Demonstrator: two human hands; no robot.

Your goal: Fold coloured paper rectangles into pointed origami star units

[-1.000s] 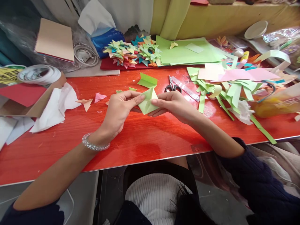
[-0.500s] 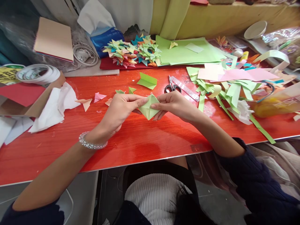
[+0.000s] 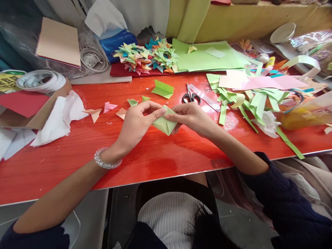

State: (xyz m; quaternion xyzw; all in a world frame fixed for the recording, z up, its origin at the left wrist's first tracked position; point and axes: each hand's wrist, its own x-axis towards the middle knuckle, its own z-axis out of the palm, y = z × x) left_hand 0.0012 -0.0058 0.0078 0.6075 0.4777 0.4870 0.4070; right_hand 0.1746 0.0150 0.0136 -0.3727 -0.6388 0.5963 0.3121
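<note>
Both hands hold one light green folded paper (image 3: 166,126) above the red table (image 3: 155,155). My left hand (image 3: 140,121) grips its upper left part between thumb and fingers. On the other side, my right hand (image 3: 190,116) pinches it, with the thumb on the front and fingertips behind. Creases run across the paper, and its lower corner points toward me. Small folded pieces lie past my left hand: a pink one (image 3: 109,107), an orange one (image 3: 93,113) and a green one (image 3: 132,102). A green folded sheet (image 3: 163,89) rests farther back.
Black-handled scissors (image 3: 191,95) and a clear ruler (image 3: 204,98) lie beyond my right hand. Green paper strips (image 3: 259,102) heap at the right. Pointed paper rings (image 3: 135,57) and green sheets (image 3: 207,58) are at the back. A cardboard box (image 3: 49,107) stands left.
My left hand has shifted slightly right, and its fingers have risen over the paper's top edge. The green paper has turned a little, its lower corner moving slightly right and toward me.
</note>
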